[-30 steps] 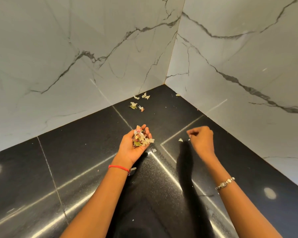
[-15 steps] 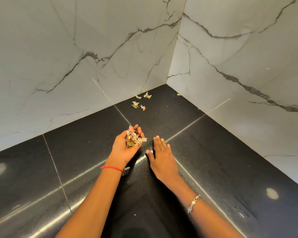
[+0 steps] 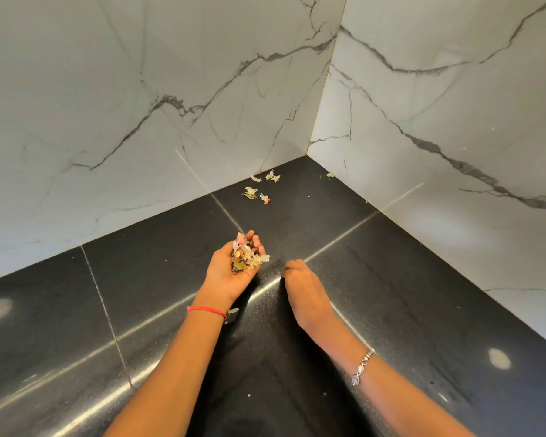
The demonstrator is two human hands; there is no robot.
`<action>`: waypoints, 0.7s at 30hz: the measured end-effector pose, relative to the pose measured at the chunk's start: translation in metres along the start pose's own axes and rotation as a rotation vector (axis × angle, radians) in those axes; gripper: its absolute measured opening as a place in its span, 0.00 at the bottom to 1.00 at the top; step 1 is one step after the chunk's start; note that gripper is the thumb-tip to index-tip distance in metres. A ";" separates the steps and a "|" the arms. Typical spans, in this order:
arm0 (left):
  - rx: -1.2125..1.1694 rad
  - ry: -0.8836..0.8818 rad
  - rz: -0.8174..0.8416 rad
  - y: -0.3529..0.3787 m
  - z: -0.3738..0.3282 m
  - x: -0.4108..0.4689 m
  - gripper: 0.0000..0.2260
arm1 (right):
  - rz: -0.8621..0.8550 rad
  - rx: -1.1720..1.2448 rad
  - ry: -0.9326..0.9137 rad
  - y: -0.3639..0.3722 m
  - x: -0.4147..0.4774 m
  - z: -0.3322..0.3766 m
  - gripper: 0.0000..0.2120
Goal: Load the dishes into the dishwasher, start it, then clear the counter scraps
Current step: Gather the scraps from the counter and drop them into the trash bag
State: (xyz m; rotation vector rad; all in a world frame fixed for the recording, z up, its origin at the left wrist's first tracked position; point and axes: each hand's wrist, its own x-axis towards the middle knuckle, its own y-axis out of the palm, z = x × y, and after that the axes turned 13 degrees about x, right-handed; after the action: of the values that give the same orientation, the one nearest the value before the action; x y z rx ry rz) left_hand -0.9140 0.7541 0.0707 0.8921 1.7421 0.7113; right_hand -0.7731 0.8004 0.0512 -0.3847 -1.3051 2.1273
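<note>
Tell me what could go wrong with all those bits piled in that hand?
The heap of scraps sits high in the cupped left hand, one piece hanging over the edge, so a tilt could spill bits onto the counter. The loose scraps lie farther back on it and might get missed.

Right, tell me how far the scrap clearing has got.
Partly done. The left hand cups a handful of scraps; the counter by the hands looks mostly cleared. The right hand curls fingertips-down on it, any pickup hidden. Loose scraps near the wall corner remain. Dishwasher: not in view.
</note>
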 end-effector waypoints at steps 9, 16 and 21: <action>0.007 -0.007 0.009 0.003 0.003 0.001 0.13 | -0.302 1.149 0.487 -0.048 0.036 -0.001 0.07; 0.143 0.027 -0.008 0.009 0.008 0.009 0.12 | -0.238 0.891 0.108 -0.050 0.056 0.034 0.05; 0.154 0.030 -0.023 0.009 -0.002 0.017 0.11 | -0.081 0.762 0.078 -0.047 0.075 0.036 0.12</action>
State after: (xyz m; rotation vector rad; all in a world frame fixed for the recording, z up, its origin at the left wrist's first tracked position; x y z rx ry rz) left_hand -0.9172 0.7729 0.0696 0.9684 1.8507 0.5837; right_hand -0.8341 0.8378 0.1149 -0.0838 -0.3874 2.3168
